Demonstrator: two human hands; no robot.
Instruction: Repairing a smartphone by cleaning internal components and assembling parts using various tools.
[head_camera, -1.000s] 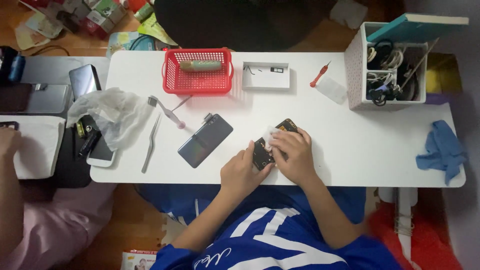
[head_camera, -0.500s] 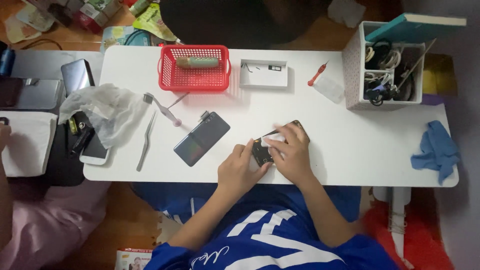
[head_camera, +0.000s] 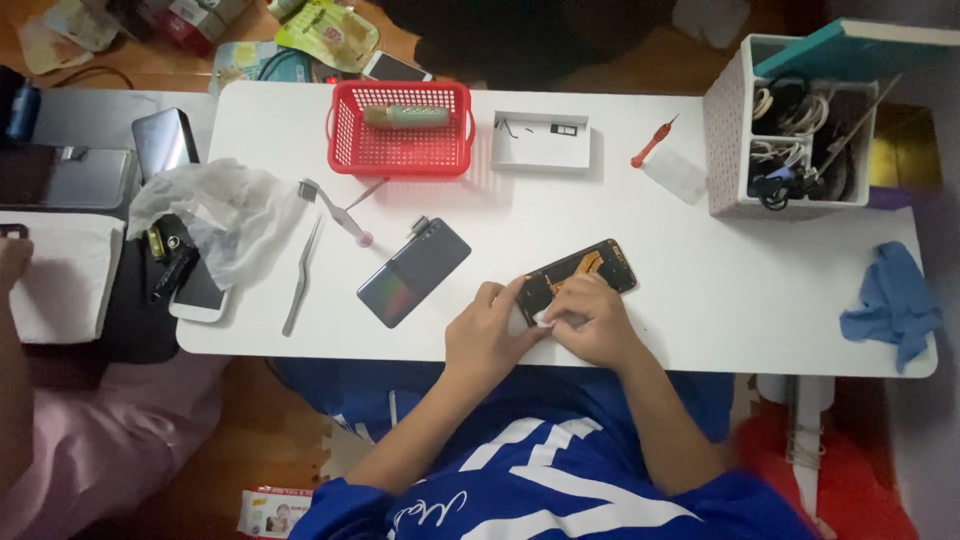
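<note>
The near end of the opened phone is covered by the left hand and right hand, and the small white thing pinched between them cannot be made out. Past the desk's left edge, another person's hand is cut off by the picture's edge.

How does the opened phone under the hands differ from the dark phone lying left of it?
The opened phone shows black and orange innards; the dark phone shows a smooth, closed bluish face. The left hand and right hand are on the opened phone; the dark phone lies untouched. Both are slim rectangles lying flat and tilted on the white table.
</note>
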